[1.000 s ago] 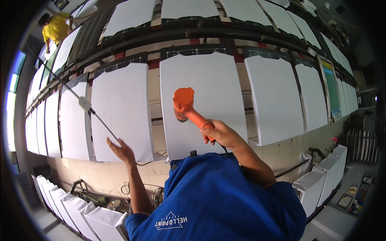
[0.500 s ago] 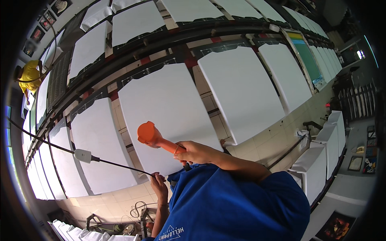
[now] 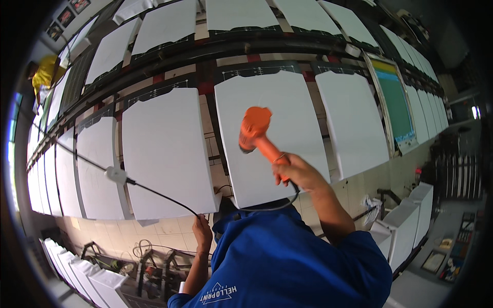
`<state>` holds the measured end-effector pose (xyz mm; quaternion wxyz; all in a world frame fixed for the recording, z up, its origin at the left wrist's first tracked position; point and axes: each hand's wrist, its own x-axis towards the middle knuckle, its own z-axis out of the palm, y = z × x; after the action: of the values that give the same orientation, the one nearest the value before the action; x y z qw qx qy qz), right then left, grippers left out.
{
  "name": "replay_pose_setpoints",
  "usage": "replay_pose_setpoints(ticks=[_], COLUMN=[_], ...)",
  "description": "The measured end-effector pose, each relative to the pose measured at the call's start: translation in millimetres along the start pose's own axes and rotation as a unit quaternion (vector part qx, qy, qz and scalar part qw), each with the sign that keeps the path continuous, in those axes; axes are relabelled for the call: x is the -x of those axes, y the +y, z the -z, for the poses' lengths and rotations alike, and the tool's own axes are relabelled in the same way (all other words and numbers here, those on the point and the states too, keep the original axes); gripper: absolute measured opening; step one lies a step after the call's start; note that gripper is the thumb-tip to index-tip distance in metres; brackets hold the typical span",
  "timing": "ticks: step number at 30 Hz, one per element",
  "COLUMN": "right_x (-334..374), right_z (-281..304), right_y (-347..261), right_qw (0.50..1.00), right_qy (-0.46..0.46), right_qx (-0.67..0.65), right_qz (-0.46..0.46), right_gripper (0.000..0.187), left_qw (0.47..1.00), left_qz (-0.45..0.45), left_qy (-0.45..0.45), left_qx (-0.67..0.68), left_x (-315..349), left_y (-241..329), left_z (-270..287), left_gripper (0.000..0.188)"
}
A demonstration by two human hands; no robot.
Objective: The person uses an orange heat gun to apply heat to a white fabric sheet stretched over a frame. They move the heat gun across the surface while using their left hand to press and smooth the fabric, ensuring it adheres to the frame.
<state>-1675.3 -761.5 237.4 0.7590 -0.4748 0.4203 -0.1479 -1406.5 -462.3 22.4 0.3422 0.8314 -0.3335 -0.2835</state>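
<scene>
My right hand (image 3: 299, 172) grips the handle of an orange heat gun (image 3: 257, 123), whose dark nozzle end points down and left. It is held over a board covered in white cloth (image 3: 298, 115) and looks apart from the cloth. A dark cord runs from the handle's lower end toward my waist. Low beside my body, my left hand (image 3: 202, 229) is closed on a black cable (image 3: 160, 192). That cable stretches up and left through a white plug block (image 3: 116, 175).
Rows of similar white-covered boards (image 3: 164, 143) line dark rails (image 3: 174, 54). A framed green screen (image 3: 393, 97) lies at the right. White-covered stacks (image 3: 405, 226) stand behind me at the right, and more at lower left (image 3: 105, 282). A person in yellow (image 3: 47, 72) works at far left.
My right hand has carried the heat gun rightward, from over one white board to over the neighbouring one. My view has shifted right, and the left hand still holds the cable.
</scene>
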Motion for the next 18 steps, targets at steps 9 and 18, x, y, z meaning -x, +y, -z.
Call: replay_pose_setpoints(ticks=[9,18], right_x=[-55.4,-125.8], right_z=[85.0,101.6], right_y=[-95.9,-78.3], right_qw=[0.992,0.99], right_qy=[0.053,0.091], right_qx=[0.089,0.091], right_qz=[0.071,0.05], right_gripper=[0.041,0.031], left_qw=[0.973,0.956], left_qz=[0.048,-0.008], left_qy=[0.224,0.243], left_qx=[-0.029,-0.164], left_x=[21.9,14.0], left_y=[-24.3,47.9], left_z=[-22.9,-23.8], left_gripper=[0.022,0.024])
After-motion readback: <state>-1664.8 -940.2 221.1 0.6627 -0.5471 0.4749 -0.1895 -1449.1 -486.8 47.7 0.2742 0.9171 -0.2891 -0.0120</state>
